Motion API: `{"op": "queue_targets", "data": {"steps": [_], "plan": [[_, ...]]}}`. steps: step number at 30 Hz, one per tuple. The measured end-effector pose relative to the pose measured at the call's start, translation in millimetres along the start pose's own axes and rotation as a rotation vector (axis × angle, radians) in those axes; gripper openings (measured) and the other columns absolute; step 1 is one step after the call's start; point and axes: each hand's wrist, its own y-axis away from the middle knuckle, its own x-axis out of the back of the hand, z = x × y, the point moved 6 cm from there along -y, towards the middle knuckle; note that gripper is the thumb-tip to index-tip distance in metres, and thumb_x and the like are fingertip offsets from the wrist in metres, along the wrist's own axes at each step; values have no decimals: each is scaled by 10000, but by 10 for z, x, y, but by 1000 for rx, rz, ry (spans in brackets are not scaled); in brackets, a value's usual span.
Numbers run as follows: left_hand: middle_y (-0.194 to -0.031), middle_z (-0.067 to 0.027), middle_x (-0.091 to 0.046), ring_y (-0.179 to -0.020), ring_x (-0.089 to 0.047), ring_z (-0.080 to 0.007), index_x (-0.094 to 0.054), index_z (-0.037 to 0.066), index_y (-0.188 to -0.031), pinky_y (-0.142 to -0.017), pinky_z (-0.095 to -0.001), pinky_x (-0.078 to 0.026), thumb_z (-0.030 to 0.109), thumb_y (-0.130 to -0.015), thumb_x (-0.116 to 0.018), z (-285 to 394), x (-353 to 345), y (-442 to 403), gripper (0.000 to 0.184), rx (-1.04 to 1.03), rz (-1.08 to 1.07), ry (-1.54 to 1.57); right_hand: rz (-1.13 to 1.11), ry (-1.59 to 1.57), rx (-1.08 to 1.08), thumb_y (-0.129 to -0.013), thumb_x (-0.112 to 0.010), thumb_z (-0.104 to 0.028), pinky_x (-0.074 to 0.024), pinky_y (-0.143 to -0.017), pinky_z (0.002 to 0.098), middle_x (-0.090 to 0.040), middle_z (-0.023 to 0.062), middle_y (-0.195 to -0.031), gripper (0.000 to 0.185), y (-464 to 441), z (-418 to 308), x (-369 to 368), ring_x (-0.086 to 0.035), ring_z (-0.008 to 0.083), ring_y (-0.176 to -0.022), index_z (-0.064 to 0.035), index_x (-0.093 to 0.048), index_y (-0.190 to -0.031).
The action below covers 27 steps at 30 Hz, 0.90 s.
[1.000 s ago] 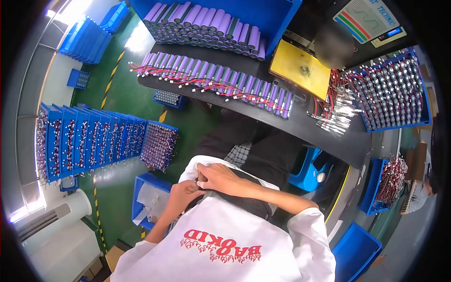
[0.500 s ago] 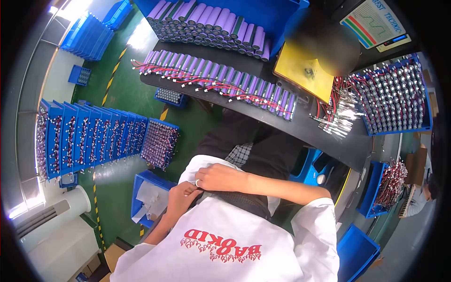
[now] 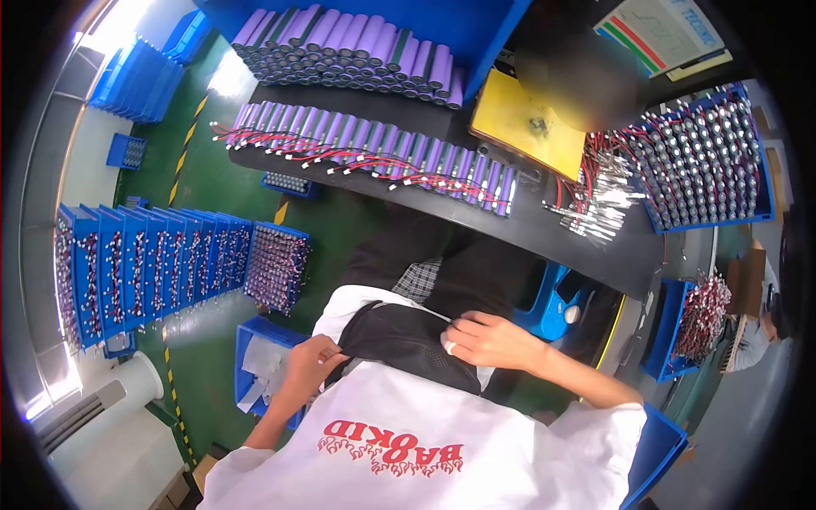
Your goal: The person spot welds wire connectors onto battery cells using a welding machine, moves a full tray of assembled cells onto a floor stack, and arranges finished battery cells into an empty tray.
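Note:
Across my lap, below the hem of my white shirt [image 3: 527, 442], lies a black waist bag [image 3: 395, 336] with a mesh panel. At its left end my left hand [image 3: 313, 361] pinches the edge between thumb and fingers. My right hand [image 3: 491, 342], with a ring on one finger, is at the bag's right end, its fingers curled over the edge; the fingertips are partly hidden. White cloth [image 3: 340, 308] shows beyond the bag, above dark trousers.
Ahead, a black table [image 3: 586, 255] carries a row of purple battery cells [image 3: 365, 140] with red wires, stacked cells [image 3: 340, 47], a yellow board [image 3: 523, 115] and loose wire leads [image 3: 599, 204]. Blue trays [image 3: 161, 263] of cells stand left; a blue bin [image 3: 255, 365] sits beside me.
My hands were close together at the bag's left end. My right hand has moved right to its other end, and the black bag now shows spread between them.

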Motion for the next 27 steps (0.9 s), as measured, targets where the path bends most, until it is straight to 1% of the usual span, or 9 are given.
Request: {"op": "queue_targets", "data": {"steps": [4,7,17,21,22,23,25,26,27], "plan": [[-725,-77,-674,-649,-621,-130,-661,-10,-818,-627,-270,-492,39,-788,-772,101,13,-33,125,10,-35,-53,-21,-88,-170,-791,-600,-142,-510,-839,276,-591,-6,-958,186,530,-120,-124,-593,138,-934,-94,-611,-970],[-739,-109,-676,-639,-644,-187,-665,-4,-816,-602,-302,-501,87,-760,-805,75,26,-93,176,-12,-87,-111,-40,-160,-275,-793,-602,-135,-510,-809,273,-577,0,-926,193,799,-323,-169,-591,135,-922,-89,-614,-980],[-717,-100,-643,-679,-625,-184,-653,-7,-822,-658,-296,-497,78,-771,-788,433,101,-185,168,-52,-283,-158,-108,-341,-517,-742,-660,-149,-511,-746,302,-600,-3,-923,170,1198,-630,-276,-608,158,-893,-101,-625,-902],[-795,-94,-659,-738,-638,-187,-662,-12,-888,-701,-285,-498,48,-777,-764,685,325,-433,163,-100,-190,-45,74,-508,-791,-836,-679,-204,-523,-739,377,-610,70,-968,224,1198,-128,-89,-625,272,-846,-39,-642,-984],[-805,-94,-660,-738,-640,-189,-663,-14,-897,-700,-287,-498,44,-780,-757,805,367,-540,161,-125,-147,-56,169,-535,-827,-872,-678,-227,-520,-730,393,-601,102,-968,319,1130,37,68,-615,306,-833,-28,-645,-1119],[-814,-94,-661,-739,-642,-191,-665,-15,-905,-699,-288,-498,40,-783,-751,942,410,-648,159,-152,-102,-65,292,-427,-812,-860,-697,-175,-521,-710,394,-625,106,-947,369,1090,175,182,-625,303,-804,-38,-645,-1198],[-829,-105,-657,-746,-646,-202,-667,-19,-930,-701,-291,-497,40,-826,-711,1378,405,-804,127,-330,-44,-119,527,-313,-821,-833,-718,-120,-521,-692,394,-650,116,-921,332,1051,413,432,-634,301,-770,-25,-673,-1148],[-828,-108,-655,-746,-645,-205,-666,-19,-930,-701,-292,-497,39,-834,-705,1603,382,-849,119,-407,-16,-114,664,-251,-801,-800,-720,-54,-522,-685,397,-663,124,-892,273,1039,512,641,-643,303,-748,-9,-695,-1069],[-827,-110,-653,-746,-644,-207,-666,-19,-929,-701,-292,-497,39,-841,-699,1812,358,-886,111,-485,11,-112,704,-144,-788,-779,-719,-31,-516,-688,398,-659,120,-897,272,1098,630,726,-637,304,-758,-15,-699,-1050]]}}
